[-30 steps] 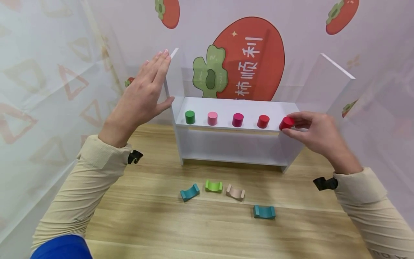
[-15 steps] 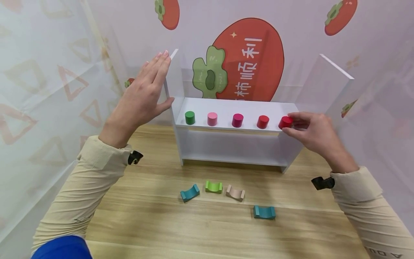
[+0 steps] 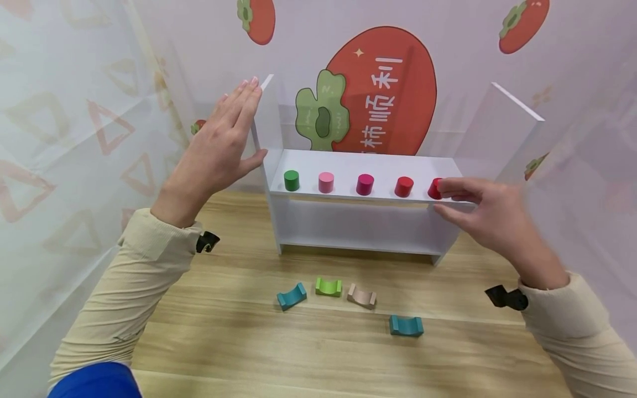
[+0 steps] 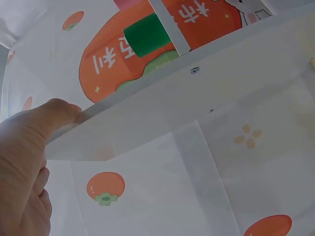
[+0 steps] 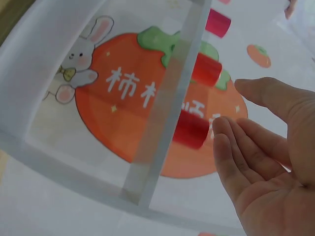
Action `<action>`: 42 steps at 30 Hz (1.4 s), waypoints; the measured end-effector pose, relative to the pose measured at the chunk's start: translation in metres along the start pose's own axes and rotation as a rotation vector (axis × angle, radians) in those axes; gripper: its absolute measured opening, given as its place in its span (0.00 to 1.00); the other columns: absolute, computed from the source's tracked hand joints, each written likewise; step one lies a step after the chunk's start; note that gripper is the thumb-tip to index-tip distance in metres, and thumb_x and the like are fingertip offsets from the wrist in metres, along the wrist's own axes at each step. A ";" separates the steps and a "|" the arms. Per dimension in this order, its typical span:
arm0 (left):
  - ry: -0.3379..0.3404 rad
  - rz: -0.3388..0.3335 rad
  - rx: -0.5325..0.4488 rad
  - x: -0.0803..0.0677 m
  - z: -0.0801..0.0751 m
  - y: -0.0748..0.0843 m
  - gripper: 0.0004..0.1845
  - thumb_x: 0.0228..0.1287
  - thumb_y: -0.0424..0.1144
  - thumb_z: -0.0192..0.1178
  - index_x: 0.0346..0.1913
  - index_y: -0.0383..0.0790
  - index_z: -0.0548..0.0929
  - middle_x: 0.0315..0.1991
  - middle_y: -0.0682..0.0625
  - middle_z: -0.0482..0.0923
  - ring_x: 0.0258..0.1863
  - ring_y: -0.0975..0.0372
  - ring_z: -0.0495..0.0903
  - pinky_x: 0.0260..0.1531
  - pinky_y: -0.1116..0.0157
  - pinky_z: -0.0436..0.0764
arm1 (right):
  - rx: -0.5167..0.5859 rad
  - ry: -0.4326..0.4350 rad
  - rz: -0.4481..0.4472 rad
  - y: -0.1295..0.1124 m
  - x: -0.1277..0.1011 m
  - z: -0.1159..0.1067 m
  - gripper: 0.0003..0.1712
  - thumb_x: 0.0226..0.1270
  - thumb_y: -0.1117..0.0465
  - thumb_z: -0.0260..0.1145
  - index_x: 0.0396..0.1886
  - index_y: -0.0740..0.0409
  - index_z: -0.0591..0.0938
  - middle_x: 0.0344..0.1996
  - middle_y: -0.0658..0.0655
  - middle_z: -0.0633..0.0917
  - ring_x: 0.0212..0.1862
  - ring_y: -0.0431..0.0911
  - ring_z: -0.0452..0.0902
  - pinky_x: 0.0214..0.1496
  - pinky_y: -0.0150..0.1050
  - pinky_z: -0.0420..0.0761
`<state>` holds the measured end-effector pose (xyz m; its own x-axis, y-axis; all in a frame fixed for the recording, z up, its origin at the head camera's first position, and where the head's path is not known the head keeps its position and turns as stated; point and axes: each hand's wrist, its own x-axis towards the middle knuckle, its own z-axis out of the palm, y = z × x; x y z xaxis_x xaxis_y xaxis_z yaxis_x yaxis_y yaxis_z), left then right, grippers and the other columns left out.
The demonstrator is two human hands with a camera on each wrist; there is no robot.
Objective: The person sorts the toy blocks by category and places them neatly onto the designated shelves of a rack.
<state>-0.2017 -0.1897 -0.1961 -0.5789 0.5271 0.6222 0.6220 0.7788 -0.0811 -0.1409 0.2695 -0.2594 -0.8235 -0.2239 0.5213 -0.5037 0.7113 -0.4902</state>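
Standing on shelf [image 3: 348, 194]: five cylinders [image 3: 365, 184]; four blocks [image 3: 361, 296] on table.

Cream ribbed long sleeves, small black clip at each cuff, blue garment at lower left, bare hands

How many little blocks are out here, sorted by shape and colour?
Cylinders on the white shelf: 5 (1 green, 1 light pink, 1 magenta, 2 red)
Curved blocks on the wooden table: 4 (2 teal, 1 lime green, 1 beige)
Total: 9
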 end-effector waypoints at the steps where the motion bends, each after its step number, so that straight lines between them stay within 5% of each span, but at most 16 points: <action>1: 0.001 -0.001 -0.004 0.000 0.000 0.000 0.53 0.63 0.34 0.73 0.83 0.30 0.52 0.86 0.38 0.52 0.86 0.46 0.53 0.85 0.47 0.53 | 0.005 -0.013 -0.014 -0.001 -0.003 0.004 0.22 0.55 0.70 0.83 0.51 0.61 0.91 0.45 0.63 0.93 0.42 0.11 0.78 0.47 0.09 0.75; 6: 0.002 -0.003 -0.008 -0.002 0.000 -0.001 0.53 0.62 0.34 0.74 0.83 0.29 0.52 0.85 0.37 0.53 0.86 0.46 0.53 0.86 0.47 0.53 | -0.022 -0.117 -0.045 -0.003 -0.017 0.030 0.23 0.54 0.68 0.83 0.51 0.60 0.91 0.46 0.60 0.93 0.45 0.33 0.89 0.48 0.12 0.77; 9: -0.001 -0.002 -0.008 -0.002 0.001 -0.001 0.53 0.62 0.34 0.74 0.83 0.29 0.52 0.85 0.37 0.53 0.86 0.46 0.54 0.85 0.46 0.54 | -0.041 -0.201 -0.048 -0.002 -0.027 0.047 0.22 0.56 0.67 0.83 0.52 0.61 0.90 0.47 0.59 0.93 0.46 0.52 0.92 0.50 0.28 0.88; 13: -0.003 -0.005 -0.013 -0.002 0.002 -0.001 0.53 0.62 0.33 0.74 0.83 0.29 0.52 0.85 0.37 0.53 0.86 0.46 0.53 0.85 0.46 0.54 | -0.020 -0.326 -0.021 -0.001 -0.039 0.069 0.23 0.59 0.65 0.81 0.55 0.63 0.89 0.48 0.60 0.93 0.49 0.54 0.91 0.53 0.52 0.90; 20: 0.008 -0.003 -0.014 -0.003 0.001 -0.002 0.52 0.62 0.34 0.73 0.83 0.29 0.53 0.85 0.36 0.53 0.86 0.45 0.54 0.85 0.47 0.53 | 0.015 -0.469 -0.020 0.000 -0.057 0.107 0.21 0.60 0.62 0.81 0.54 0.59 0.89 0.47 0.53 0.92 0.48 0.47 0.90 0.52 0.45 0.91; 27: 0.012 -0.004 -0.021 -0.001 0.001 -0.002 0.52 0.62 0.33 0.73 0.83 0.29 0.53 0.85 0.37 0.52 0.86 0.45 0.53 0.86 0.46 0.53 | 0.051 -0.586 0.001 0.003 -0.073 0.142 0.21 0.62 0.59 0.80 0.53 0.62 0.89 0.47 0.58 0.92 0.47 0.49 0.89 0.51 0.47 0.91; 42: 0.009 0.000 -0.009 0.001 0.002 0.000 0.50 0.65 0.35 0.71 0.83 0.29 0.52 0.86 0.37 0.52 0.86 0.47 0.52 0.85 0.47 0.53 | -0.003 -0.581 -0.027 0.020 -0.096 0.176 0.15 0.57 0.64 0.81 0.44 0.61 0.90 0.38 0.54 0.91 0.34 0.35 0.80 0.34 0.27 0.82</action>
<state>-0.2032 -0.1886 -0.1965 -0.5743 0.5238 0.6291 0.6266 0.7758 -0.0740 -0.1179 0.1879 -0.4419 -0.8187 -0.5707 0.0641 -0.5267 0.7016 -0.4800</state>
